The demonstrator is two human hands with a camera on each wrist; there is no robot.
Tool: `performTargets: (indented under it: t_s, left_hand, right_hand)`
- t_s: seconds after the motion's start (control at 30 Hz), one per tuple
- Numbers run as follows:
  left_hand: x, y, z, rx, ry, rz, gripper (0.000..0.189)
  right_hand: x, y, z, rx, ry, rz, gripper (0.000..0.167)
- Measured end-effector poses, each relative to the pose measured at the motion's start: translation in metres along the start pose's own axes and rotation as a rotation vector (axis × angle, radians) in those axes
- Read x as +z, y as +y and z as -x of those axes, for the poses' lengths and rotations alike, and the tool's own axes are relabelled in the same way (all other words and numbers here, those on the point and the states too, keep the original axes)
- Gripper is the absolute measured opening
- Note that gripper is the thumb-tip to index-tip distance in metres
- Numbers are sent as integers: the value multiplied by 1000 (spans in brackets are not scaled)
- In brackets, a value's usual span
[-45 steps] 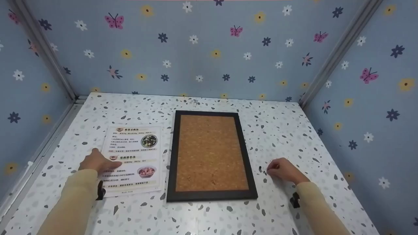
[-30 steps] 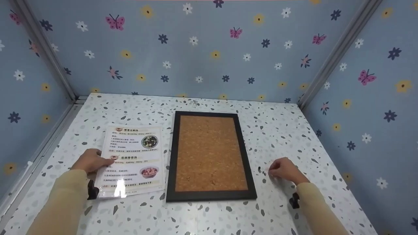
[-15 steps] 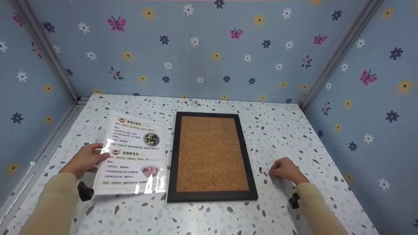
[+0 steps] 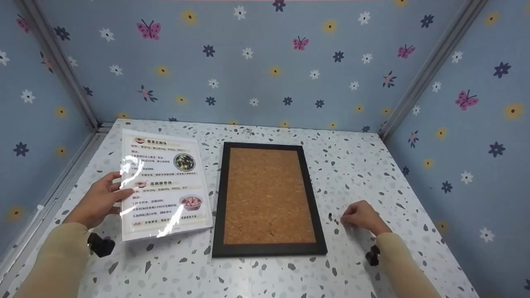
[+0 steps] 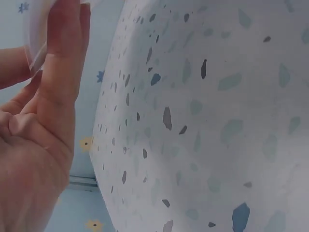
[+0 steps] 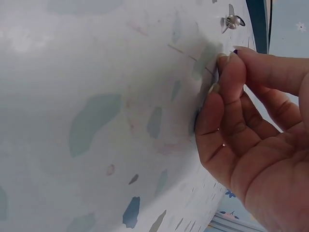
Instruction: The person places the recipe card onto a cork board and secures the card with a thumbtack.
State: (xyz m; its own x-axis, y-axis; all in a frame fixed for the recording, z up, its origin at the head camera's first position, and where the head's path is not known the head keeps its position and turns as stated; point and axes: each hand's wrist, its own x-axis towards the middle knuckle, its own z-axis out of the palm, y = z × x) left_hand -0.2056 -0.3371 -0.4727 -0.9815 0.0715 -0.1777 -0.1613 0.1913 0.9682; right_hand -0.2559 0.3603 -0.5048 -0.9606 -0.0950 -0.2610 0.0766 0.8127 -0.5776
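A laminated recipe sheet [image 4: 163,194] with printed text and two food pictures is lifted off the table and tilted. My left hand [image 4: 94,202] pinches its left edge, thumb in front; in the left wrist view the sheet's clear edge [image 5: 35,48] shows between the fingers. In the middle lies a cork board [image 4: 269,194] with a black frame. To its right, my right hand [image 4: 364,217] rests on the table, thumb and index fingertips together. The right wrist view shows a tiny dark-blue piece [image 6: 235,51] between them, mostly hidden; its kind is unclear.
A small shiny metal piece [image 6: 232,22] lies on the table just beyond my right fingertips; a few small dark bits [image 4: 330,216] show there in the head view. The speckled white table [image 4: 256,273] is enclosed by blue flowered walls [image 4: 248,58].
My left hand has gripped the sheet's left edge, raised it from the table and tilted it up, shifting slightly left. My right hand and the cork board have stayed in place.
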Motion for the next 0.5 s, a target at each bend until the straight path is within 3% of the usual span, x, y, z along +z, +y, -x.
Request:
performTargets:
  t_s: [0.23, 0.5]
  left_hand:
    - [9, 9, 4, 25, 40, 82, 69]
    - [15, 20, 1, 73, 39, 121, 68]
  right_hand:
    - [2, -1, 2, 22, 0, -15, 9]
    - [-1, 1, 2, 30, 8, -34, 10]
